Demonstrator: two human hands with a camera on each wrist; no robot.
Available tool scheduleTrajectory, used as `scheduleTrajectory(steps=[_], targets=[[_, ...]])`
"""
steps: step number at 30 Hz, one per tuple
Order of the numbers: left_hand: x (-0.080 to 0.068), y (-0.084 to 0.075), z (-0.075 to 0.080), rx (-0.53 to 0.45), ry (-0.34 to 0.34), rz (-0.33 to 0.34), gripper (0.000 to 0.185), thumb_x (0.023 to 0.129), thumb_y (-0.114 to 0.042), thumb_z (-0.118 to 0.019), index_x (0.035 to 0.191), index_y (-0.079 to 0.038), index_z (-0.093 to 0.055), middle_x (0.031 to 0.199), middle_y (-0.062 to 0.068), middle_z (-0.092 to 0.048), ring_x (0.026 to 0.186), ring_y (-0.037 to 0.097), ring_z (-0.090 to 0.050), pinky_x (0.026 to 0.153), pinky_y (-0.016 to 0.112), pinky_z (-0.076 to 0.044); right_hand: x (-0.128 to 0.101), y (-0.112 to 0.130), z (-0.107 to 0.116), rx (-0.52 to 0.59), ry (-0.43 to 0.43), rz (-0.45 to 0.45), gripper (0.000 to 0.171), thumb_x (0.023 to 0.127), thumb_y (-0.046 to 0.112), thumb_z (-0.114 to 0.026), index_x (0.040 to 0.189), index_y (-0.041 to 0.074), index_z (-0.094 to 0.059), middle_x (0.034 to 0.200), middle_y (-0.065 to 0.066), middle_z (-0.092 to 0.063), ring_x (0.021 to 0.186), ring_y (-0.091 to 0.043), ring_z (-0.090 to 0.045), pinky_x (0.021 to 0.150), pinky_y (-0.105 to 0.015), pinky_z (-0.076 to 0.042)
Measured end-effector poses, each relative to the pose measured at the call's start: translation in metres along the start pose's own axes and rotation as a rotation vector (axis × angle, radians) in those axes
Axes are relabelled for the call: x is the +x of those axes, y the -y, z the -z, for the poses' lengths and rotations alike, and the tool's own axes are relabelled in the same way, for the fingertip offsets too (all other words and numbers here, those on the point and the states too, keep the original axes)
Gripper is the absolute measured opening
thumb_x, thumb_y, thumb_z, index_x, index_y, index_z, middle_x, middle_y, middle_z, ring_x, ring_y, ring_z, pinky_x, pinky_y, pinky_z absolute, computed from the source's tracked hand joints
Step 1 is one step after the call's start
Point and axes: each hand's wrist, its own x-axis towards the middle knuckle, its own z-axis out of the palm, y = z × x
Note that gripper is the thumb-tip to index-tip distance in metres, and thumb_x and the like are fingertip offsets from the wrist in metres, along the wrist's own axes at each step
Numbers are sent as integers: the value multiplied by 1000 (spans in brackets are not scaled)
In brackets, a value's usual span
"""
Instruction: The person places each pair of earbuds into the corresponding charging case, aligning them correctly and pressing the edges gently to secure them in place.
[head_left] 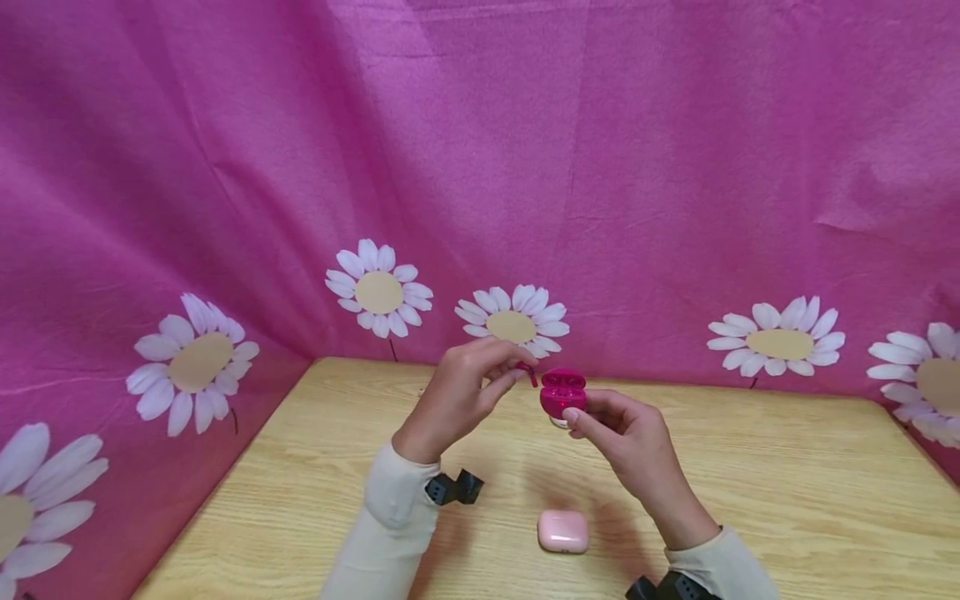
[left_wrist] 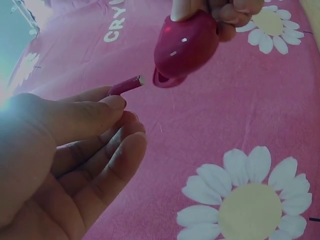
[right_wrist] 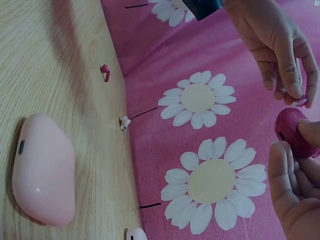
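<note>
Above the desk (head_left: 337, 442), in front of the flowered cloth (head_left: 637, 208), you have the dark pink earbud (left_wrist: 126, 86) in your left hand (head_left: 456, 396), pinched between thumb and forefinger. Your right hand (head_left: 626, 435) grips the dark pink case (head_left: 557, 405), its lid raised. Earbud and case are near each other but apart, so the step in hand looks like lining the two up. Hold the case steady and level, thumb low on its front, so your fingers stay off the opening. Turn the earbud until its stem matches the hollow before you lower it, and press lightly; a small, smooth piece like this could slip or twist in a tight pinch.

The earbud looks glossy, with a slim stem and a pale, metallic-looking tip aimed toward the case. The case is rounded and shiny, with a small red light on its front and a dark slot visible in the right wrist view.

A closed pale pink case (head_left: 564, 532) sits on the desk nearer you; a second dark pink earbud (right_wrist: 105, 73) lies farther off.
</note>
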Motion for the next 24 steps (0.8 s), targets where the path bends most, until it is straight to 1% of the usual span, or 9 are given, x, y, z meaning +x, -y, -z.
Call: scheduleTrajectory(steps=[6, 11, 15, 18, 21, 24], targets=[[0, -3, -3, 16, -16, -32, 18, 86, -10, -71, 104, -10, -73, 96, -4, -67, 85, 4, -60, 74, 15, -50, 0, 1, 0, -2, 0, -1, 22, 87, 13, -72, 103, -2, -69, 86, -18, -69, 70, -15, -67, 67, -29, -56], [-1, -4, -5, 14, -50, -57, 19, 86, -9, -71, 105, -11, -73, 96, -3, -68, 87, 4, -61, 76, 14, -50, 0, 3, 1, -8, -6, -19, 23, 87, 14, -73, 104, -2, -69, 85, -14, -69, 71, -16, -67, 68, -30, -56], [-2, -5, -7, 4, -74, -64, 19, 85, -9, -72, 104, -9, -73, 97, -2, -68, 87, 3, -62, 75, 14, -50, 0, 3, 1, -16, -9, -9, 22, 87, 14, -73, 103, -1, -69, 83, -13, -69, 71, -16, -67, 67, -29, -56], [-2, -6, -9, 0, -91, -65, 18, 84, -8, -73, 102, -7, -73, 94, -2, -69, 83, 3, -62, 74, 14, -50, 0, 4, 1, -13, -6, 4, 22, 87, 13, -72, 103, -2, -69, 84, -14, -69, 71, -16, -67, 66, -29, -56], [-1, -6, -11, -4, -97, -59, 17, 84, -8, -73, 102, -6, -73, 92, -2, -69, 80, 3, -61, 73, 14, -50, -1, 4, 1, -6, -4, 12, 21, 87, 12, -72, 102, -2, -69, 84, -14, -69, 71, -15, -66, 66, -29, -56], [-1, -7, -12, 7, -93, -56, 17, 86, -8, -72, 102, -8, -72, 91, -2, -69, 79, 2, -61, 72, 14, -50, -1, 4, 1, -3, -5, 16, 21, 87, 12, -72, 102, -2, -69, 83, -13, -68, 70, -15, -66, 66, -28, -56]])
